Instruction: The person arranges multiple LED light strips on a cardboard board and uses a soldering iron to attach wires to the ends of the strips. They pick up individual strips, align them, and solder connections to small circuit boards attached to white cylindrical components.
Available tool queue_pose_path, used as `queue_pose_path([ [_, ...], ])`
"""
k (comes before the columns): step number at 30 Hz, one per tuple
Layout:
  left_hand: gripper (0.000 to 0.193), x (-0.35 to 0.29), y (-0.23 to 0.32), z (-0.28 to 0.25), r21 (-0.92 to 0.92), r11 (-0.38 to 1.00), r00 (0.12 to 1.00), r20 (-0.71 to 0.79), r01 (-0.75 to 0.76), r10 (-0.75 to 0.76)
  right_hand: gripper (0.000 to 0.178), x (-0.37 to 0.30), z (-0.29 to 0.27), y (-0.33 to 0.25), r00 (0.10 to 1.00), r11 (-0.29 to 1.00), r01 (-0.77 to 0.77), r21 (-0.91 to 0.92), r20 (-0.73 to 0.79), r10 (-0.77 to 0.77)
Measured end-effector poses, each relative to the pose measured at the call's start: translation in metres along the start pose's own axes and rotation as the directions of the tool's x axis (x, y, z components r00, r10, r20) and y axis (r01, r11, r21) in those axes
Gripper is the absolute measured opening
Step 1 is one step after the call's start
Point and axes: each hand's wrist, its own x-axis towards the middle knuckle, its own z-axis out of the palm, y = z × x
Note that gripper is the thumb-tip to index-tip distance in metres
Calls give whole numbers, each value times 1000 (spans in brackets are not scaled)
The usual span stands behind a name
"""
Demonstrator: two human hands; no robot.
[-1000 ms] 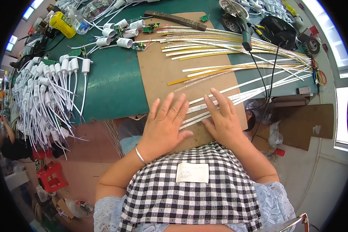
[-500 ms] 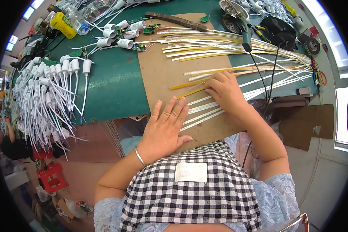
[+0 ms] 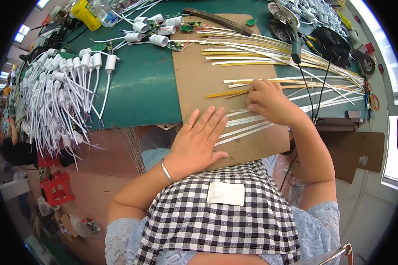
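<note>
My left hand (image 3: 193, 142) lies flat with fingers spread, pressing the ends of several thin white LED strips (image 3: 245, 120) onto a brown board (image 3: 194, 84). To its right and a little farther away, my right hand (image 3: 272, 102) has its fingers pinched together over the strips, on one LED strip; the fingertips partly hide it. Just beyond that hand lies a strip with its yellow side up (image 3: 225, 93). A larger bundle of white and yellow strips (image 3: 247, 55) fans out at the board's far part, its wires gathered at the right.
A heap of white lamp holders (image 3: 59, 84) with wires covers the table's left. A soldering iron (image 3: 295, 51) stands at the far right, its black cord hanging across the strips. A dark bar (image 3: 216, 20) lies along the board's far edge. Black tape (image 3: 365, 64) sits farther right.
The whole view has shifted, so the table appears farther right and higher. The yellow strip near my left fingertips no longer shows; a white one is there. My left hand stays flat.
</note>
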Motion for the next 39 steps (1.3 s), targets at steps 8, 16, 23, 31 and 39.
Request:
queue_pose_path([
  [8, 84, 1, 1, -2, -30, 999, 1000, -4, 16, -16, 8, 10, 15, 9, 957, 998, -54, 30, -285, 60],
  [16, 85, 0, -1, -3, -33, 999, 1000, -2, 4, -4, 15, 21, 16, 24, 929, 999, 14, -43, -369, -29],
  [23, 85, 1, -1, -3, -45, 999, 1000, 8, 13, -12, 21, 33, 5, 28, 819, 848, 219, -483, -382, -429],
  [31, 86, 0, -1, 0, -47, 999, 1000, -14, 5, -5, 16, 13, 33, 3, 874, 915, 329, -234, -292, -389],
  [39, 86, -1, -2, 2, -74, 997, 999, -48, -19, 15, 10, 9, 44, -6, 906, 965, 236, -114, -334, -261],
])
